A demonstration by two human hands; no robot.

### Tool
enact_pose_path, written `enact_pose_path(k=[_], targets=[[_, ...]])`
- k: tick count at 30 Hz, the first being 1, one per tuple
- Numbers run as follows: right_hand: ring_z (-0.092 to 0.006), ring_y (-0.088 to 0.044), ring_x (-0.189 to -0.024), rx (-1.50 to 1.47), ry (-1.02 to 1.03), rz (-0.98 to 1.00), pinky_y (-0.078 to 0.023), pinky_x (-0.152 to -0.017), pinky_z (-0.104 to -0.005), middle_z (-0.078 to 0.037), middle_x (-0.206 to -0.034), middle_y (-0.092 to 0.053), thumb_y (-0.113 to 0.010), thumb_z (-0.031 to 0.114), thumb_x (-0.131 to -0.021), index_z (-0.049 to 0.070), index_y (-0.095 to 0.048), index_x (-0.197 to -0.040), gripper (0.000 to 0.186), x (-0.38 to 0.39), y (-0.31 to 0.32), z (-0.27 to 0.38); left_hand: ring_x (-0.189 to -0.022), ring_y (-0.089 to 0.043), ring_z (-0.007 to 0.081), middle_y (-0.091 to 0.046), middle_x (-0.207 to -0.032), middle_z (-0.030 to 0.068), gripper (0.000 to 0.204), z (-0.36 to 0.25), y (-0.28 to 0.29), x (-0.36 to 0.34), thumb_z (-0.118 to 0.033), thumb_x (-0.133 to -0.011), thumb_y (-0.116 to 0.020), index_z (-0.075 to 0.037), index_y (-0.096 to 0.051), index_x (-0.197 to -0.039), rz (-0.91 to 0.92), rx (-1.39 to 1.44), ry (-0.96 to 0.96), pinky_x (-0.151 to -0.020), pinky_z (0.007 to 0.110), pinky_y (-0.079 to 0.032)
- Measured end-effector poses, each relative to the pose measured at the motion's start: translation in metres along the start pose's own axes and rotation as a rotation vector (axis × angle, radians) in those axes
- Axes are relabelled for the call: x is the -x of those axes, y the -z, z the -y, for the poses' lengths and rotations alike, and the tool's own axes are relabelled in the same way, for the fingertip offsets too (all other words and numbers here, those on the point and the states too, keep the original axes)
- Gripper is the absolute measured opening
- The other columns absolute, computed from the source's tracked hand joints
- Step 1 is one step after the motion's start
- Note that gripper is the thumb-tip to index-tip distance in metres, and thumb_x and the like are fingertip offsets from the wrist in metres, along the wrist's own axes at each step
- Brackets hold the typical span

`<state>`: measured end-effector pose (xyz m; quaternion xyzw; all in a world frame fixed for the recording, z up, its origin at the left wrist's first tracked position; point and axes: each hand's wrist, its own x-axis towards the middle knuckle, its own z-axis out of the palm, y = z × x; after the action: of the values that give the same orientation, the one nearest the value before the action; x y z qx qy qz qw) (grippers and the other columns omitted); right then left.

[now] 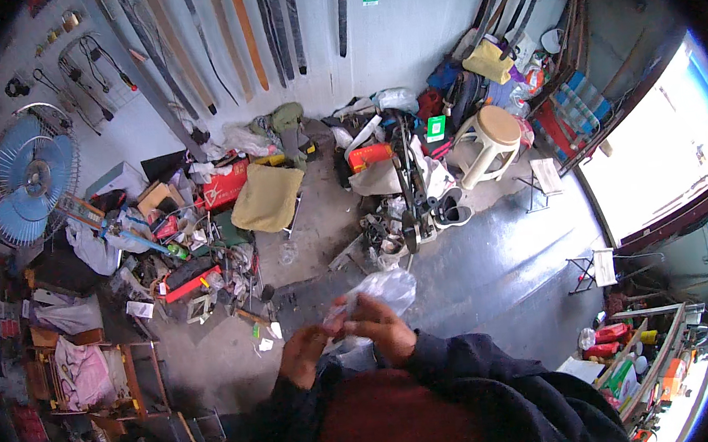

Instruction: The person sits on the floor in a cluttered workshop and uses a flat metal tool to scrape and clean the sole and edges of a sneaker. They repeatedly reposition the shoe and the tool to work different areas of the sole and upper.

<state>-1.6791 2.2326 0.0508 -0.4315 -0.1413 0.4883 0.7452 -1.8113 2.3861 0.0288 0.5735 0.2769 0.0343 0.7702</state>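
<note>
1. Pinching a crumpled, clear plastic bag (393, 290), the bare right hand (384, 330) has a grasping grip; the bare left hand (303, 355) curls at the bag's near edge, its exact grip impossible to tell.
2. The bag is held up above the floor (461, 270), smooth, dark grey and shiny; handling seems under way, with the bag not yet set down, and how much remains cannot be told.
3. Beyond the bag, a yellow padded seat (266, 197) stands leftward, a round-topped cream stool (495, 132) rightward.
4. Farther left of the bag: a blue-bladed fan (34, 175).
</note>
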Motion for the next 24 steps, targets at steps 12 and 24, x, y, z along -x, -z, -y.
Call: enact_pose_path(k=[12,24], targets=[[-0.0178,-0.055,-0.081,-0.357,0.253,-0.499,-0.043,-0.082,-0.036,-0.005,-0.085,-0.055,-0.06,0.013,-0.09,-0.002,-0.044,-0.138,0.053,-0.068,-0.036,0.0,-0.105,-0.058,0.015,-0.065,-0.111,0.0065,0.031,0.021,0.045,-0.185,-0.021,-0.101,-0.049,-0.006,-0.06,-0.126,0.828,-0.367,0.046,-0.096,0.032,-0.044],[-0.018,-0.056,-0.08,-0.674,0.296,-0.604,-0.044,-0.08,-0.0346,-0.007,-0.088,-0.06,-0.06,0.011,-0.091,-0.001,-0.045,-0.138,0.05,-0.135,-0.02,0.008,-0.1,-0.065,0.0389,-0.068,-0.107,0.0186,0.036,0.053,0.05,-0.322,-0.024,-0.083,-0.059,-0.011,-0.062,-0.116,1.052,-0.905,-0.118,-0.085,0.048,-0.05]])
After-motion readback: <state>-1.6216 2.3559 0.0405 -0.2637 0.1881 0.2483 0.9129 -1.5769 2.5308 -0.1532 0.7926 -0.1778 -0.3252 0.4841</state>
